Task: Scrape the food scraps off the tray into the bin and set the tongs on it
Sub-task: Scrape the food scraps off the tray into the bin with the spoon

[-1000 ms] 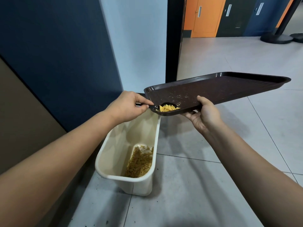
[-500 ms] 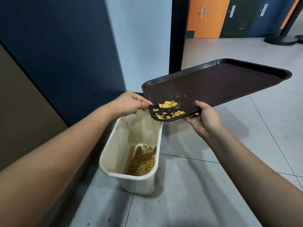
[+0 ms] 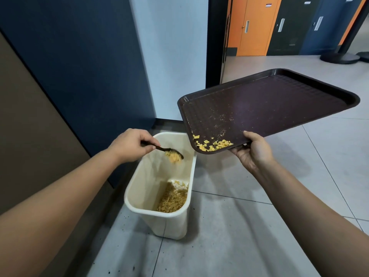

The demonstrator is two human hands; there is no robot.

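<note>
Gripping tongs (image 3: 161, 149), left hand (image 3: 129, 145) moved over bin (image 3: 159, 213) | right hand (image 3: 253, 150) grips tray (image 3: 269, 104) | scraps (image 3: 173, 157) seemingly falling

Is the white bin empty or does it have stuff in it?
Not empty. The white bin has a heap of yellowish-brown food scraps at its bottom, but they cover only the floor; the walls above are bare, so it is far from full.

Both forearms reach forward, left hand (image 3: 130, 145) curled knuckles-up, right hand (image 3: 254, 150) gripping palm-up.
</note>
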